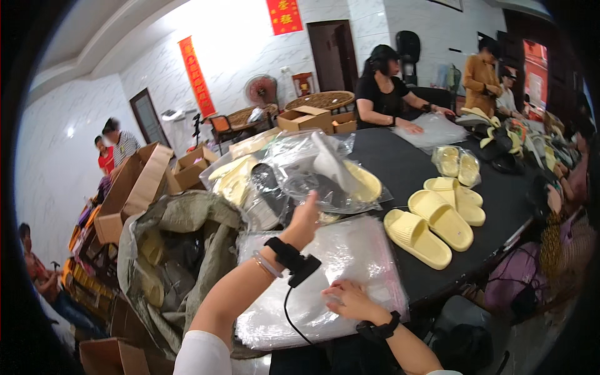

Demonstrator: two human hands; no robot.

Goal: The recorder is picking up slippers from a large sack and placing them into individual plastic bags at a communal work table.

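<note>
My left hand (302,220) reaches forward to the near edge of a pile of slippers in clear bags, its visible finger stretched out. Just beyond it lies a pale bagged slipper (331,164), slightly blurred, on top of the pile. A yellow bagged slipper (364,181) sits to its right. Below, my right hand (351,301) rests on a stack of clear plastic bags (294,312), fingers loosely bent and apart. Several unbagged yellow slippers (417,239) stand in a row on the black table (400,156) to the right.
A large woven sack (144,250) with slippers inside stands open at my left. Cardboard boxes (134,187) are behind it. Across the table a person in black (381,87) handles a stack of clear bags (431,130). More slippers (500,144) are heaped at the far right.
</note>
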